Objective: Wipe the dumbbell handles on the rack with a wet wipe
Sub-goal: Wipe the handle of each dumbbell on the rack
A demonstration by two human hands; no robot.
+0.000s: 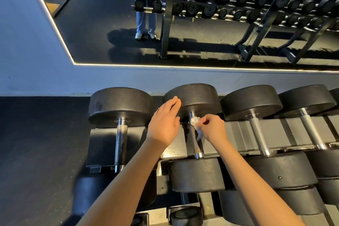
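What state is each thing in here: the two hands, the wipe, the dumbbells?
second dumbbell: lying in the rack, wipe on its handle.
left hand: open, fingers straight, over the second dumbbell's far head.
right hand: pinching the wet wipe.
wet wipe: crumpled, against the far end of that handle.
leftmost dumbbell: lying in the rack, untouched.
rack: loaded with a row of dumbbells.

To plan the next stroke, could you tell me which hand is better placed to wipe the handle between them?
Probably the right hand: it pinches the wet wipe at the handle. The left hand is open, holding nothing.
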